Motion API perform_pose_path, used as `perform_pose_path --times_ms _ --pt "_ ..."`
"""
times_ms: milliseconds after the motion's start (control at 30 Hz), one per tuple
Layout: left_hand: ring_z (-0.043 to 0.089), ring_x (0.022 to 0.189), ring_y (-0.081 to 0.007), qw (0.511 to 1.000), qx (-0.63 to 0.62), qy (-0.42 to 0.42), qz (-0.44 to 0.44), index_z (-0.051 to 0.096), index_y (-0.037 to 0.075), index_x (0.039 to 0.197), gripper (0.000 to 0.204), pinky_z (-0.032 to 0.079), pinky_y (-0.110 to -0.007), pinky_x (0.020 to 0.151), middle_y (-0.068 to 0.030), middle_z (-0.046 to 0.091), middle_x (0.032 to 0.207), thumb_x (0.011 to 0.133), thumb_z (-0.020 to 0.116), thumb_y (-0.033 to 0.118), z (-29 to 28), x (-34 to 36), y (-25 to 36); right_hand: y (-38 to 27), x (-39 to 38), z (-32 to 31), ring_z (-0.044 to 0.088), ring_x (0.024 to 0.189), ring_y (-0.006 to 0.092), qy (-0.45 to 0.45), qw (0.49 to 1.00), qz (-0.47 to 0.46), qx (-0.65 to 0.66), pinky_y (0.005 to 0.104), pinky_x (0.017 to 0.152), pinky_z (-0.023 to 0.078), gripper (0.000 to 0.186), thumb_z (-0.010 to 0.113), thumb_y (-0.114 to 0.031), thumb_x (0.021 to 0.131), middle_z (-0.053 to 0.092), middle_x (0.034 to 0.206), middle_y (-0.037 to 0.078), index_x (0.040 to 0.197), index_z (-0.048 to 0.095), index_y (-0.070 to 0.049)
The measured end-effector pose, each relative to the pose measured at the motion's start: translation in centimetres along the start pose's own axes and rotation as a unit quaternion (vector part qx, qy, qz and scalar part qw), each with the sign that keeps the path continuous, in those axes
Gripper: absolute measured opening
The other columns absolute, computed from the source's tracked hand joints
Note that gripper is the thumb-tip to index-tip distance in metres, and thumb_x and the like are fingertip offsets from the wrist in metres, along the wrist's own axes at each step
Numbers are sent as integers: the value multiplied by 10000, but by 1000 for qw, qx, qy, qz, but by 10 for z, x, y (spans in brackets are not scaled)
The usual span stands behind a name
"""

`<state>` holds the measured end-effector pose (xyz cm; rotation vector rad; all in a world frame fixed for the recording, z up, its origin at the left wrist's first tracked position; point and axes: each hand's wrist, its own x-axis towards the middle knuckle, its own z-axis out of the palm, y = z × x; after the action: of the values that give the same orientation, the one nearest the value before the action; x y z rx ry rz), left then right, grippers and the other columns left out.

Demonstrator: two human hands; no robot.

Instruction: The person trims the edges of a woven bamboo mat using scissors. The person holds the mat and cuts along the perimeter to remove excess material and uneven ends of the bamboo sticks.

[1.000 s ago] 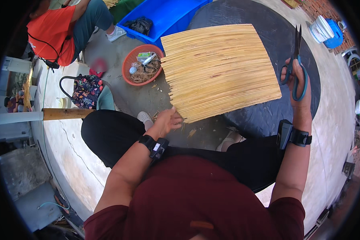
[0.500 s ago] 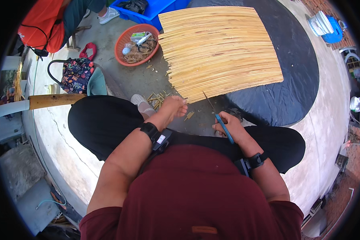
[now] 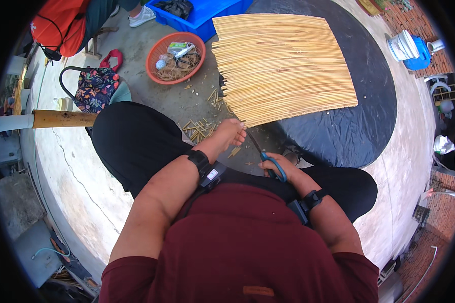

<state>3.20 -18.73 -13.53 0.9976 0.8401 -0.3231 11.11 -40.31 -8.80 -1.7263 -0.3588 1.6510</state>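
Observation:
A mat of thin yellow reed stalks (image 3: pixel 288 65) lies ahead of me, its left ends uneven. My left hand (image 3: pixel 230 135) is closed at the mat's near left corner, its fingertips pinched on the outermost stalks. In my right hand (image 3: pixel 283 165) is a pair of scissors (image 3: pixel 272 165) with blue handles, fingers through the loops. The dark blades point up and left, their tips beside my left fingertips. How far the blades are apart cannot be made out.
Black plastic sheeting (image 3: pixel 333 136) covers the round surface under the mat. Short cut stalk pieces (image 3: pixel 199 130) litter the floor. An orange basket (image 3: pixel 174 81) holds fibre and small items, near a blue bin (image 3: pixel 207 28). A floral bag (image 3: pixel 96 88) stands left, below a seated person's leg (image 3: pixel 103 20).
The scissors have turned and moved left, bringing their tips to my left fingertips. My left hand has shifted slightly right to the mat's corner. The whole view has tilted a little.

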Motion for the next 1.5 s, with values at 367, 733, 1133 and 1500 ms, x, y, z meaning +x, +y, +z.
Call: perform_pose_path --times_ms 367,733,1133,1500 --pt "545 559 -97 1000 -7 0 -8 535 61 906 184 463 -238 496 -19 570 718 961 458 218 2 -1 2 -15 -2 2 556 590 122 9 1000 -9 18 244 517 423 188 615 -237 825 539 637 16 856 544 -65" --pt "546 556 -100 999 -23 -27 1 546 46 903 195 467 -236 499 -28 572 710 955 478 221 3 -4 4 3 2 2 540 542 121 14 998 -59 5 251 513 436 189 602 -214 826 546 620 40 855 569 -30" --pt "541 541 -112 1000 1 -13 -24 561 50 896 187 461 -252 491 -28 577 687 944 497 219 9 2 4 15 2 3 548 560 117 39 995 -88 -2 252 524 440 186 586 -217 836 547 624 36 847 557 -34" --pt "561 553 -131 999 -6 -30 -32 564 46 898 189 487 -270 505 -42 587 697 942 496 216 9 3 5 6 -5 8 543 498 104 126 983 -76 -113 259 473 437 164 618 -184 830 530 579 23 814 542 -39"
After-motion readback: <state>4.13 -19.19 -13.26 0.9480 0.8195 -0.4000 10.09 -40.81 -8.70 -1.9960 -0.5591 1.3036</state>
